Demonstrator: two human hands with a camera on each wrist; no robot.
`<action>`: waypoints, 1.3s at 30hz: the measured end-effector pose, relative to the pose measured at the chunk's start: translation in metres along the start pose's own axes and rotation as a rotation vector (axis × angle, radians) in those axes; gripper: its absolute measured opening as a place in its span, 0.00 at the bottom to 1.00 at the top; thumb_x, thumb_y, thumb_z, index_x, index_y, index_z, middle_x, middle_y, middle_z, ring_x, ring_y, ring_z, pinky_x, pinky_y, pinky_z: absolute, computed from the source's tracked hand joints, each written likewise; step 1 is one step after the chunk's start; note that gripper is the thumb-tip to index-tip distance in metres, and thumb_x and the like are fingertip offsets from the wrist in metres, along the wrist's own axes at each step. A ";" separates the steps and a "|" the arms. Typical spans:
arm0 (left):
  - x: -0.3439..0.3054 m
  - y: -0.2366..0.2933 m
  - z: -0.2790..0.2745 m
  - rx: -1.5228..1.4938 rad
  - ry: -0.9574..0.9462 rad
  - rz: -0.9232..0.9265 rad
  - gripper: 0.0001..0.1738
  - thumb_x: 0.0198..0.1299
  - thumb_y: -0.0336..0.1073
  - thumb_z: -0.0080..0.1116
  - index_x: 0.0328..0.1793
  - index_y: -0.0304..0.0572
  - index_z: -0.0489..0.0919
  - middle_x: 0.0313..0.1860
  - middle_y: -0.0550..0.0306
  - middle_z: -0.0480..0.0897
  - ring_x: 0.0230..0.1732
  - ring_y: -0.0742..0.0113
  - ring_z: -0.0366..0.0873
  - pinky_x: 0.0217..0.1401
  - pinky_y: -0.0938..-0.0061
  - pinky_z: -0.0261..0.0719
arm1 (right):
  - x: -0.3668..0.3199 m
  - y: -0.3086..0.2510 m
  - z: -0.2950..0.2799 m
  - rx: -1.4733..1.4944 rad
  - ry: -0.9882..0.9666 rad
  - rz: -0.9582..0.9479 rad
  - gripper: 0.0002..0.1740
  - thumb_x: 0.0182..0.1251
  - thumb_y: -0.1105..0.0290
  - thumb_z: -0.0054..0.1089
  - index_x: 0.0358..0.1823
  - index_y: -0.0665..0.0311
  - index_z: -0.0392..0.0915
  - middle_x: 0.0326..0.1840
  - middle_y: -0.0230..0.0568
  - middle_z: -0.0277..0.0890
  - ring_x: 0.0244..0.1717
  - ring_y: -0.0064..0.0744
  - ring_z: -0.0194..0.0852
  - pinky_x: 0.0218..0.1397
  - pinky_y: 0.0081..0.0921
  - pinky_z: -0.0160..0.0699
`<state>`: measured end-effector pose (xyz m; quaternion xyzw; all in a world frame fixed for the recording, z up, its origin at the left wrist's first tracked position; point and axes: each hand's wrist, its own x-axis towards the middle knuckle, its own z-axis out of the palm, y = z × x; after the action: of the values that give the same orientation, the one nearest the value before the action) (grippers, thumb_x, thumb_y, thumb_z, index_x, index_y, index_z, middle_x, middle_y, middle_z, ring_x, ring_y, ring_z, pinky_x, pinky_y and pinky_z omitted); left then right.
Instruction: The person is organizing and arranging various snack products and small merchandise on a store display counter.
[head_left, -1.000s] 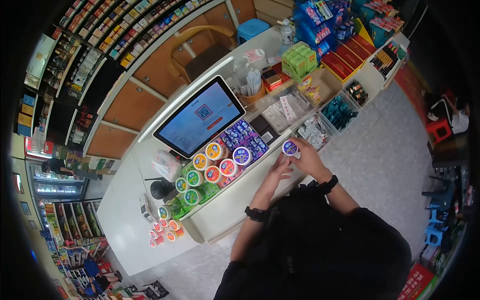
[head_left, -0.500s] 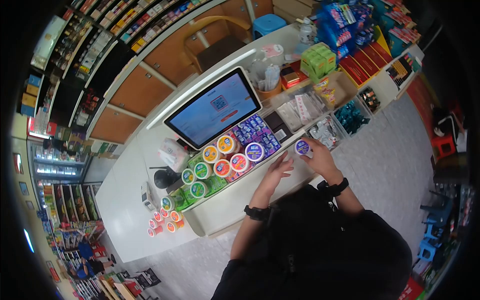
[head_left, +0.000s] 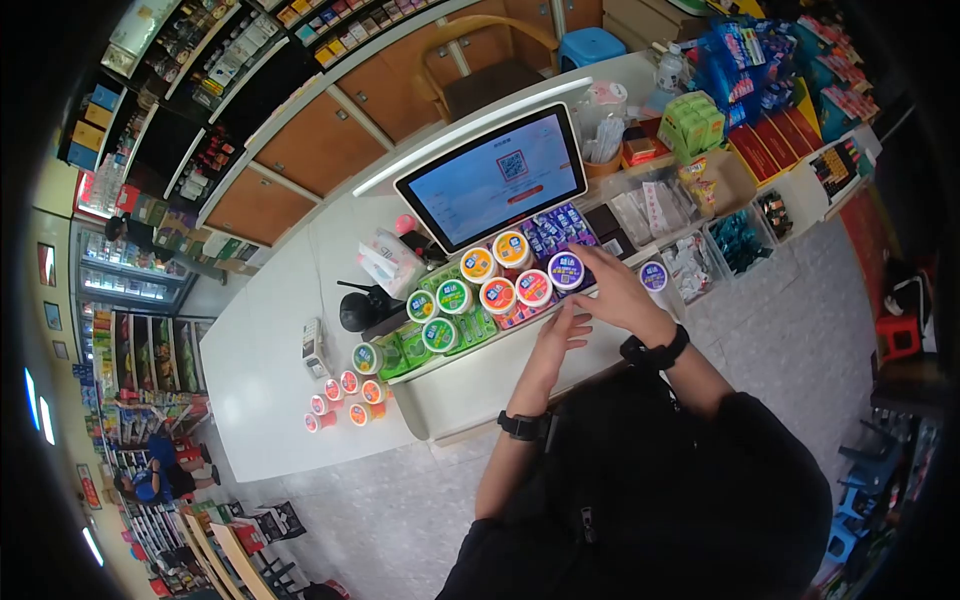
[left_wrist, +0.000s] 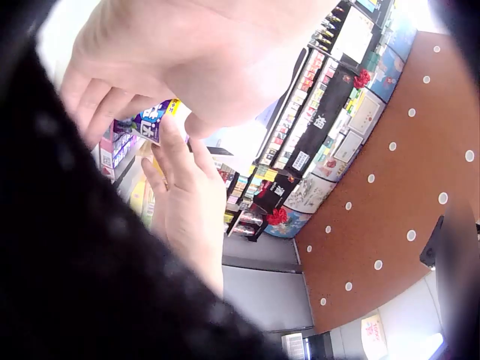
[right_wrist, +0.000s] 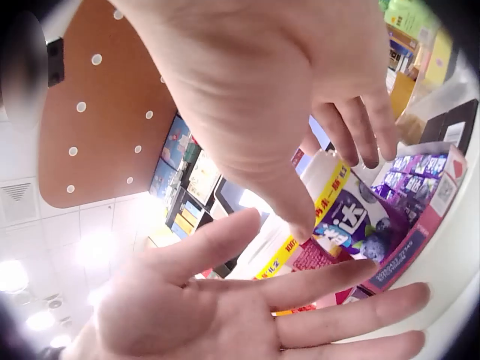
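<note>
My right hand (head_left: 625,305) curls its thumb and fingers round the purple-lidded tub (head_left: 566,270) at the right end of the front row. In the right wrist view, the thumb of the right hand (right_wrist: 255,97) lies on the side of this purple tub (right_wrist: 349,217), by its white lid. My left hand (head_left: 552,350) is just in front, fingers spread and holding nothing; its palm shows below the tub in the right wrist view. A second purple-lidded tub (head_left: 653,276) stands apart, right of the right hand. Orange, red and green-lidded tubs continue the rows leftward.
Behind the tubs stands a screen (head_left: 495,175). Bins of silver packets (head_left: 690,265) and teal packets (head_left: 738,240) lie to the right. Small tubs (head_left: 349,382), a card terminal (head_left: 314,348) and a tissue pack (head_left: 388,262) are on the left of the counter.
My right hand has let go of one purple-lidded tub and moved left to grip the other. The left hand remains spread in front. The head view has shifted, moving the counter's contents rightward in the picture.
</note>
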<state>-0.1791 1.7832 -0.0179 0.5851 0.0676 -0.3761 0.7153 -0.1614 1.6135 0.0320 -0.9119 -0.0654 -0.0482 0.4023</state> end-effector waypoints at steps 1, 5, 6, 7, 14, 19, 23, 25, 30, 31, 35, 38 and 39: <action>-0.004 0.001 -0.002 0.008 -0.013 -0.003 0.45 0.69 0.67 0.45 0.78 0.38 0.60 0.61 0.40 0.79 0.59 0.54 0.78 0.60 0.64 0.75 | 0.001 -0.001 0.007 -0.048 -0.002 0.008 0.39 0.56 0.65 0.70 0.69 0.64 0.66 0.67 0.55 0.69 0.68 0.55 0.66 0.70 0.41 0.67; -0.015 -0.003 -0.004 -0.010 0.004 -0.003 0.47 0.68 0.68 0.46 0.80 0.38 0.56 0.61 0.40 0.79 0.59 0.53 0.78 0.60 0.62 0.75 | -0.003 -0.005 0.015 -0.045 0.056 0.081 0.38 0.55 0.63 0.70 0.68 0.64 0.67 0.64 0.56 0.71 0.64 0.56 0.69 0.67 0.43 0.70; -0.014 -0.003 -0.005 -0.025 0.015 0.009 0.48 0.68 0.68 0.46 0.80 0.37 0.55 0.62 0.40 0.78 0.60 0.53 0.78 0.60 0.62 0.75 | -0.007 -0.005 0.010 -0.061 0.073 0.093 0.38 0.55 0.63 0.70 0.68 0.64 0.67 0.64 0.56 0.71 0.64 0.56 0.69 0.67 0.43 0.70; -0.016 0.000 -0.003 -0.025 0.014 0.009 0.48 0.68 0.67 0.48 0.79 0.35 0.57 0.64 0.38 0.76 0.61 0.52 0.77 0.61 0.62 0.76 | -0.010 -0.007 0.005 -0.039 0.079 0.079 0.38 0.55 0.64 0.71 0.67 0.64 0.67 0.63 0.56 0.72 0.63 0.56 0.70 0.65 0.43 0.71; -0.017 0.010 0.013 0.068 0.021 0.034 0.47 0.67 0.64 0.53 0.75 0.26 0.61 0.68 0.36 0.72 0.64 0.52 0.74 0.61 0.63 0.76 | -0.064 -0.010 -0.034 0.158 0.257 0.126 0.32 0.53 0.65 0.72 0.61 0.63 0.74 0.55 0.52 0.78 0.58 0.53 0.76 0.63 0.40 0.74; -0.002 0.000 0.038 0.121 -0.114 -0.024 0.46 0.68 0.64 0.52 0.74 0.26 0.62 0.67 0.37 0.73 0.64 0.54 0.75 0.62 0.64 0.75 | -0.103 0.024 -0.045 0.086 0.203 0.169 0.32 0.51 0.71 0.70 0.61 0.64 0.74 0.56 0.50 0.74 0.58 0.52 0.74 0.62 0.39 0.74; 0.011 -0.010 0.055 0.154 -0.192 -0.090 0.45 0.69 0.64 0.48 0.75 0.27 0.63 0.66 0.38 0.74 0.64 0.54 0.76 0.63 0.65 0.75 | -0.119 0.042 -0.049 0.078 0.190 0.255 0.32 0.49 0.75 0.69 0.60 0.64 0.74 0.56 0.48 0.71 0.58 0.53 0.72 0.62 0.39 0.73; 0.019 -0.013 0.064 0.175 -0.223 -0.103 0.45 0.70 0.64 0.48 0.74 0.28 0.63 0.66 0.38 0.74 0.64 0.55 0.76 0.63 0.65 0.74 | -0.123 0.054 -0.048 0.091 0.179 0.293 0.31 0.49 0.74 0.69 0.59 0.63 0.74 0.56 0.48 0.71 0.59 0.53 0.71 0.62 0.39 0.71; 0.029 -0.019 0.084 0.202 -0.226 -0.146 0.44 0.70 0.65 0.47 0.73 0.28 0.66 0.68 0.40 0.73 0.65 0.55 0.75 0.63 0.65 0.74 | -0.127 0.074 -0.044 -0.242 0.134 0.246 0.31 0.47 0.72 0.70 0.58 0.60 0.76 0.54 0.45 0.73 0.61 0.49 0.67 0.65 0.41 0.65; 0.031 -0.020 0.085 0.205 -0.223 -0.147 0.44 0.70 0.65 0.47 0.73 0.28 0.66 0.68 0.40 0.73 0.65 0.55 0.75 0.63 0.65 0.74 | -0.127 0.077 -0.044 -0.237 0.135 0.247 0.31 0.47 0.72 0.70 0.58 0.60 0.76 0.54 0.45 0.73 0.61 0.49 0.67 0.65 0.41 0.65; 0.034 -0.018 0.093 0.222 -0.220 -0.151 0.45 0.69 0.65 0.48 0.73 0.27 0.66 0.69 0.41 0.73 0.64 0.55 0.76 0.63 0.65 0.74 | -0.125 0.084 -0.046 -0.224 0.090 0.266 0.32 0.47 0.72 0.70 0.59 0.61 0.76 0.55 0.44 0.74 0.62 0.50 0.67 0.66 0.41 0.65; 0.037 -0.021 0.096 0.224 -0.211 -0.164 0.45 0.69 0.64 0.49 0.72 0.25 0.66 0.69 0.41 0.73 0.65 0.55 0.75 0.63 0.65 0.74 | -0.127 0.087 -0.050 -0.210 0.055 0.276 0.34 0.47 0.72 0.70 0.60 0.62 0.75 0.56 0.46 0.73 0.63 0.52 0.67 0.69 0.42 0.64; 0.038 -0.021 0.093 0.218 -0.212 -0.158 0.45 0.69 0.64 0.49 0.72 0.25 0.65 0.69 0.41 0.72 0.65 0.55 0.75 0.64 0.65 0.74 | -0.125 0.088 -0.050 -0.199 0.046 0.263 0.35 0.47 0.72 0.71 0.62 0.62 0.74 0.57 0.48 0.73 0.64 0.53 0.67 0.71 0.43 0.63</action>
<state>-0.1971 1.6824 -0.0259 0.6090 -0.0037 -0.4959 0.6190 -0.2729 1.5076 -0.0161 -0.9465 0.0686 -0.0221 0.3145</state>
